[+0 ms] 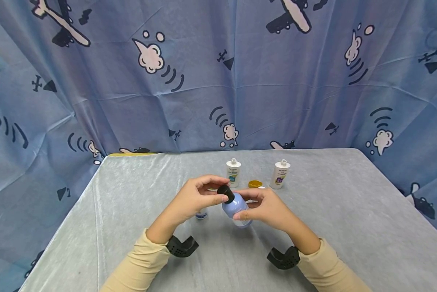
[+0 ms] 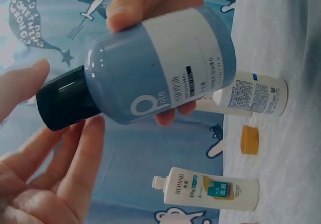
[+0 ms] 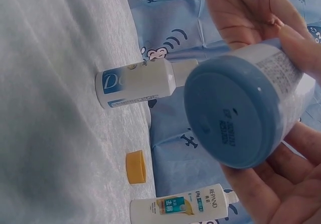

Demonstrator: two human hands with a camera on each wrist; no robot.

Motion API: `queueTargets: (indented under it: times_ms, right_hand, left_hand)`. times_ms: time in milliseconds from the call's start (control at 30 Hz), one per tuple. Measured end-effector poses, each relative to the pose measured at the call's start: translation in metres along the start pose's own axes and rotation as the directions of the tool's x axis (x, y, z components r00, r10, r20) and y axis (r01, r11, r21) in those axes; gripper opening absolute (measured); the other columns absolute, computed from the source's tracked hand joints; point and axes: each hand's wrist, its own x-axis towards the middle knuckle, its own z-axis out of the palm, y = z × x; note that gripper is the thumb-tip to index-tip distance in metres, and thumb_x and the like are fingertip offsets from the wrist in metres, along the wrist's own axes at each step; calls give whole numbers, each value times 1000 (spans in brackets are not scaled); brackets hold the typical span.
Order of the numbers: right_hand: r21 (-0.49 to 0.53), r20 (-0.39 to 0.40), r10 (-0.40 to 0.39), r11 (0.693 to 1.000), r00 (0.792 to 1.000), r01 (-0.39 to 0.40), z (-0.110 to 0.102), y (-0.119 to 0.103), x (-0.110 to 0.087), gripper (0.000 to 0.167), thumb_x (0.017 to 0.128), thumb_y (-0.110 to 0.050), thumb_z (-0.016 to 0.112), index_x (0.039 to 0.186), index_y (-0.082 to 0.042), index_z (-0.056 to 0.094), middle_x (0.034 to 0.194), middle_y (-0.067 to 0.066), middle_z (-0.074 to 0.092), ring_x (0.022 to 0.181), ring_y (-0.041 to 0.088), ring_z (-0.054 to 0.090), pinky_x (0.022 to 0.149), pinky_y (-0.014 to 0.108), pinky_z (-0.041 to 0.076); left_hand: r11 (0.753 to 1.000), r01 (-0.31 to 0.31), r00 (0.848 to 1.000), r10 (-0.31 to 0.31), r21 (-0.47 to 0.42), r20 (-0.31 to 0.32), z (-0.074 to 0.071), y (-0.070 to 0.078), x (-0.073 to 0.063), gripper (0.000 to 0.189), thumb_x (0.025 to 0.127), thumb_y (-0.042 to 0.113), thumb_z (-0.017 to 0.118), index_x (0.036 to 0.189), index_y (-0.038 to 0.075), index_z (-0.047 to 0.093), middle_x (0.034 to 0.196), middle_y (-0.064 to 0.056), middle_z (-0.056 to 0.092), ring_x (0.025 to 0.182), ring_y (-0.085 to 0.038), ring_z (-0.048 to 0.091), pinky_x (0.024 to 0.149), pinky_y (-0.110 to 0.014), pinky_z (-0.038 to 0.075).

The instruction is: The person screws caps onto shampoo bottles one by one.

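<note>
A blue bottle (image 1: pixel 235 207) with a white printed label is held tilted above the table, its base toward the right hand's side. My right hand (image 1: pixel 271 209) grips its body, thumb in front and fingers behind. On the bottle's neck sits a black cap (image 2: pixel 68 97). My left hand (image 1: pixel 189 199) pinches this cap between thumb and fingers. The right wrist view shows the bottle's round blue base (image 3: pixel 233 113), with small dark print on it.
Behind the hands stand a white bottle with a teal label (image 1: pixel 233 173) and one with a purple label (image 1: pixel 279 175). Between them lies a yellow cap (image 1: pixel 255 184). A white-and-blue bottle (image 1: pixel 201 214) is mostly hidden by the left hand. A patterned blue curtain (image 1: pixel 204 81) hangs behind the table.
</note>
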Motion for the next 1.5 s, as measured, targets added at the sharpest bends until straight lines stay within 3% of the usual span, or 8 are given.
queueTargets:
  times_ms: [200,600,900,1167,1500]
  right_hand:
    - [0,-22,32,999,999,-32,1,2,2,58,76,-18,87,126,2,65,119,20,68,100,20,70,82,27,60]
    - [11,-26,30,999,999,-30,2,3,2,59,77,-18,87,127,3,64,120,21,68,100,16,71,83,28,60]
    - [13,-19,27,1000,999,-27,1,1,1,58,77,-17,86,126,5,64,119,22,67,100,21,71,82,28,60]
    - [33,-4,46,998,999,-46,-1,-1,-1,59,77,-17,86,127,6,63,122,23,67,98,22,72,80,28,60]
    - [22,36,6,1000,999,-7,-5,0,-1,58,75,-16,87,123,9,65,117,27,68,91,14,73,76,29,61]
  left_hand:
    - [999,34,998,-35,-10,-45,2,-1,2,41,85,13,79,121,2,65,118,-15,69,98,-13,70,87,-29,58]
    - [1000,23,997,-24,-12,-78,4,-7,4,34,84,15,81,113,3,68,109,-12,72,89,-10,71,83,-28,58]
    - [1000,-3,997,3,-9,-71,4,-6,4,34,84,12,79,114,1,69,110,-16,72,86,-9,71,82,-27,59]
    - [1000,-14,995,13,-6,-101,6,-6,3,35,84,13,80,116,2,71,110,-15,73,87,-10,72,81,-27,59]
    - [996,-81,990,77,-31,-120,9,-9,1,33,80,6,81,111,1,74,107,-17,74,85,-8,71,77,-25,60]
